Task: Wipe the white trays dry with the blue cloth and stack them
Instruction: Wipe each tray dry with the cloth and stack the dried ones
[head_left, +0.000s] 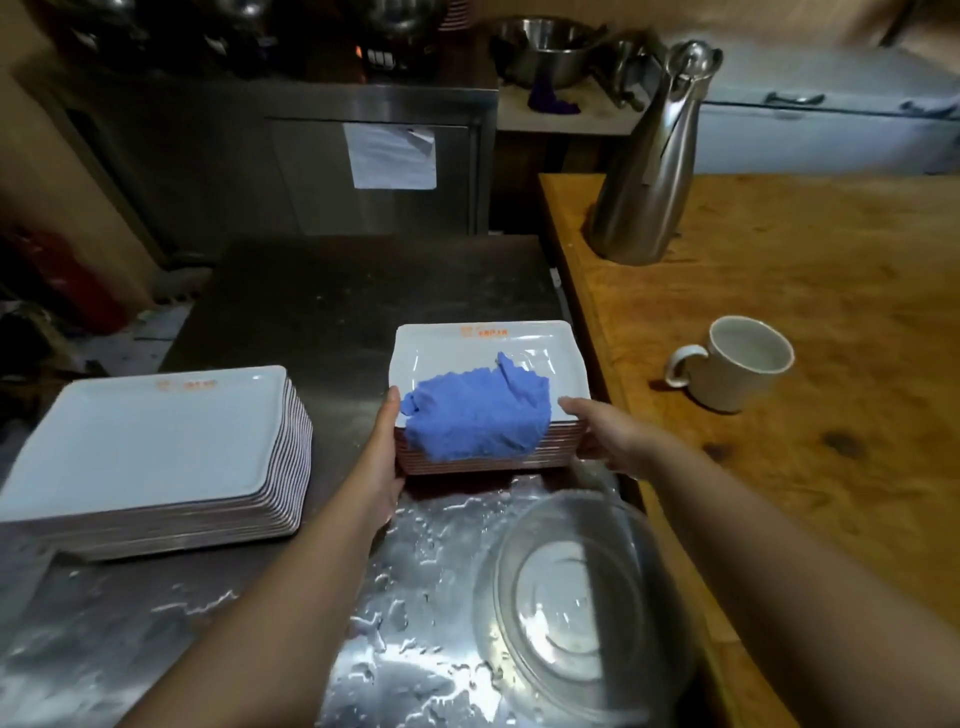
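**Both hands on the small tray stack, cloth on top**

Nearest of all sits a clear glass bowl, at the near right of the steel bench, its rim close to the wooden counter beside it. Water beads and puddles glint across the near part of the bench around it.

Just beyond the bowl stands a small stack of white trays against the bench's right edge. They are rectangular with rounded corners and a raised rim, an orange logo printed along the far rim of the top one, and reddish-brown edges showing down the side of the pile. A crumpled blue cloth lies on the top tray and droops over the stack's near edge.

The left hand grips the stack's left side, thumb up on the rim. The right hand grips the right side, thumb on the top tray's rim and fingers curled out of sight beneath.

A taller stack of larger white trays rests toward the bench's left edge, well apart from the hands.

On the wooden counter stand a white mug and, farther back, a steel jug.
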